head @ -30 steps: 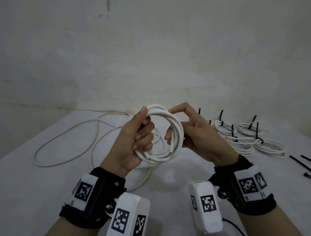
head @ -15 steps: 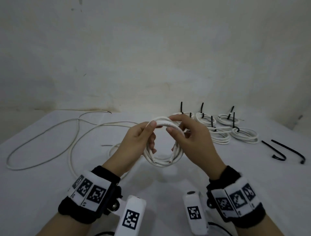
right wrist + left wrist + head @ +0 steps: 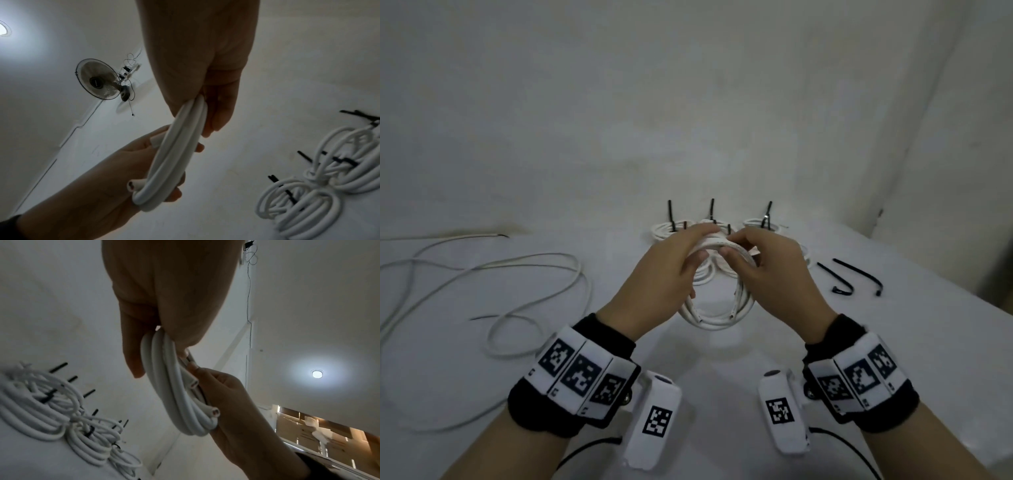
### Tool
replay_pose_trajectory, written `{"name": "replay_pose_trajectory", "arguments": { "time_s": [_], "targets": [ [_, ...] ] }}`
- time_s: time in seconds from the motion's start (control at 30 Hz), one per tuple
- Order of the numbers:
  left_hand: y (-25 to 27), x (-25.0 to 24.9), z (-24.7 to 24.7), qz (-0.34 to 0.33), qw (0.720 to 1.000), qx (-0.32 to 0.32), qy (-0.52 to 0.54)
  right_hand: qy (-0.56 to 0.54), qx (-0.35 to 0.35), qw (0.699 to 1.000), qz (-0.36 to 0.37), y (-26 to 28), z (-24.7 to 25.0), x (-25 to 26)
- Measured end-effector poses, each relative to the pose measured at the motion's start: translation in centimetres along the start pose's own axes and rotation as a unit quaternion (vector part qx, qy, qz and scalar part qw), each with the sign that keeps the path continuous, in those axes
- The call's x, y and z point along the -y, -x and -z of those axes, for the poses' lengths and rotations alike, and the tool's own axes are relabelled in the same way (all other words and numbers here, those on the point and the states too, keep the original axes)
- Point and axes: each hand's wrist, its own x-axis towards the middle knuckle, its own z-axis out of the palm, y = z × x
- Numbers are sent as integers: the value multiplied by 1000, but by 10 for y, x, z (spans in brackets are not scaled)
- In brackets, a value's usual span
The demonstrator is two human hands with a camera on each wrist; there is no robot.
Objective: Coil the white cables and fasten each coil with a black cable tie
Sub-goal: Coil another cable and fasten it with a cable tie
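A white cable coil point(image 3: 714, 320) hangs upright above the table, held at its top by both hands. My left hand point(image 3: 693, 246) grips the upper left of the loop, and my right hand point(image 3: 729, 245) pinches the upper right beside it. Both cut ends of the coil point(image 3: 176, 394) point down near the bottom. No tie is on this coil point(image 3: 174, 162). Two loose black cable ties point(image 3: 837, 282) lie on the table to the right. The fingers are partly hidden behind the backs of the hands.
Several finished coils point(image 3: 669, 231) with upright black tie tails sit behind the hands, near the wall. A long loose white cable point(image 3: 517, 267) sprawls over the left of the table point(image 3: 893, 342). A wall fan point(image 3: 98, 84) is overhead.
Both hands turned palms down and moved the coil forward, toward the finished coils. The grips shifted from the loop's sides to its top, so the coil now hangs below the fingers.
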Motion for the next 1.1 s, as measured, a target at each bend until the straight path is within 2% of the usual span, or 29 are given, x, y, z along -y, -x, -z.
{"name": "replay_pose_trajectory", "arguments": {
  "time_s": [0.17,0.27,0.33,0.4,0.47,0.53,0.63,0.73,0.9,0.97,1.03,1.1],
  "targets": [
    [-16,-1,-30,-5,1000,17,17,-1,11,999,-37,8,19,-25],
    [-22,7,-43,0,1000,25,15,-28,65,996,-51,9,26,-36],
    [-22,13,-49,10,999,34,17,-92,72,985,-130,1,35,-51],
    [-22,19,-51,9,999,39,15,-125,0,964,-233,-11,49,-84],
    [-23,23,-52,10,999,44,24,-52,-44,950,-306,-20,65,-130],
    [-25,26,-52,21,998,55,39,80,1,927,-366,-22,73,-174],
    [-25,30,-51,40,996,71,46,218,91,871,-432,-18,71,-215],
    [-26,35,-49,56,995,61,49,290,124,833,-454,-18,66,-230],
    [-28,33,-43,96,988,45,111,343,170,806,-452,-20,61,-238],
    [-29,29,-41,98,984,46,141,331,155,821,-438,-23,60,-233],
    [-29,24,-40,96,982,51,154,271,93,876,-389,-30,57,-215],
    [-28,18,-38,89,981,50,166,147,-2,939,-311,-36,50,-179]
  ]
}}
